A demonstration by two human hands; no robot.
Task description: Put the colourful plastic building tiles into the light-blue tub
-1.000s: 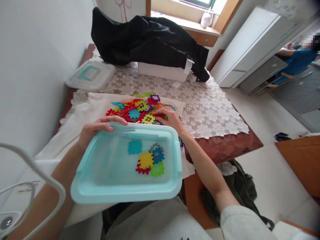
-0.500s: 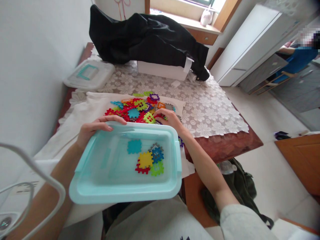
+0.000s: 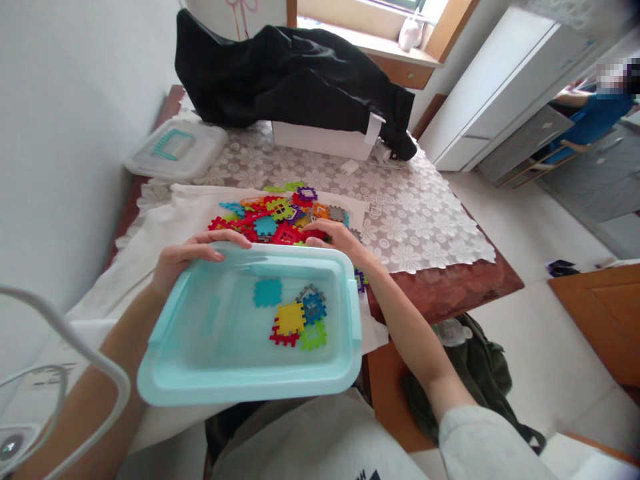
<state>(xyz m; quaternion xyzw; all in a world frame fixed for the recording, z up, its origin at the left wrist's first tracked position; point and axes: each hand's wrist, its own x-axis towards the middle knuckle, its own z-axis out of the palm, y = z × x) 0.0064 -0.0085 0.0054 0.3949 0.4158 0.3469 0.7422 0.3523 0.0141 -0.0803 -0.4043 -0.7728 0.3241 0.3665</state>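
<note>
Turquoise plastic tub (image 3: 250,393), pale and rectangular: we have it right in front of our body, its open top facing us. Inside lie flat, notched plastic pieces: a light blue square (image 3: 267,293) apart from the rest, and a loose cluster where a yellow square (image 3: 290,319) overlaps a red piece (image 3: 285,338) beside a dark blue piece (image 3: 315,309), a bright green piece (image 3: 313,336) and a grey one. At the tub's far left corner our left hand (image 3: 186,257) has its thumb and fingers clamped on the rim. Our right hand (image 3: 339,240) reaches past the far rim to a multicoloured heap of notched plastic pieces (image 3: 265,227) — its fingers curve over them, though we cannot tell whether they close on any. Under the heap we see a creased white cloth (image 3: 163,223), laid over a flowered lace tablecloth (image 3: 415,247) on a reddish-brown table (image 3: 440,293). Farther back on the left lies a translucent plastic lid (image 3: 200,143) — well apart from the heap — and beyond, a shiny black sheet (image 3: 300,83) drapes over a white box (image 3: 320,139).
</note>
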